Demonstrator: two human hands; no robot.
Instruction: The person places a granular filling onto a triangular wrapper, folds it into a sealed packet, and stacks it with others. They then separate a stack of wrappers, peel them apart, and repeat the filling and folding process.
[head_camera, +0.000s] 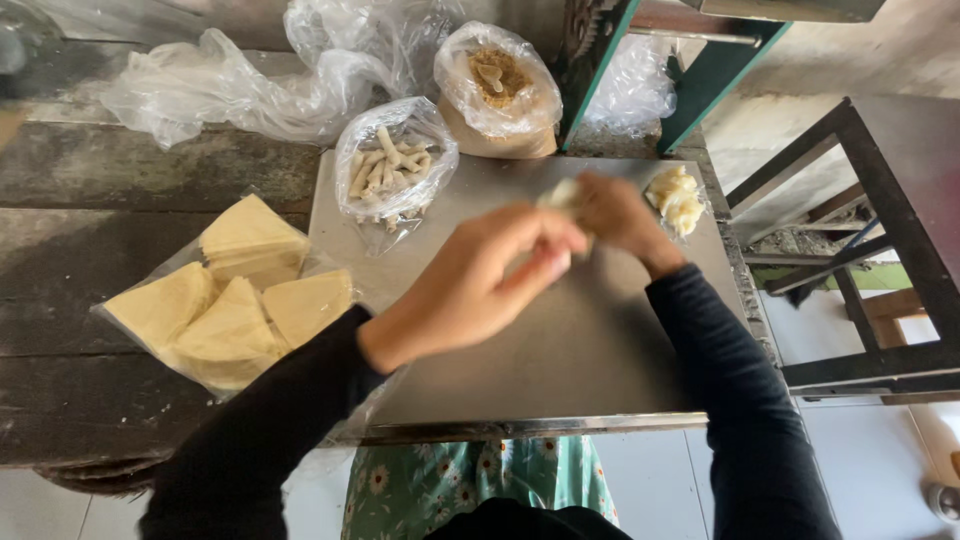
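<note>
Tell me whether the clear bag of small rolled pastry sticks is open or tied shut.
Open. The clear plastic bag of pale rolled pastry sticks has its mouth spread wide on the grey metal board, the sticks showing inside uncovered.

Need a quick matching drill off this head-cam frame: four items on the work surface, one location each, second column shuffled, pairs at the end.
Things:
1. triangular wrapper sheets
2. bag of rolled sticks
3. bag of brown crumbs
4. pale filling pile

Places:
A. on the metal sheet, just beyond the right hand
B. far edge, beside the green frame leg
C. on plastic, left of the metal sheet
D. at the metal sheet's far-left corner

Pairs: 1-C, 2-D, 3-B, 4-A
</note>
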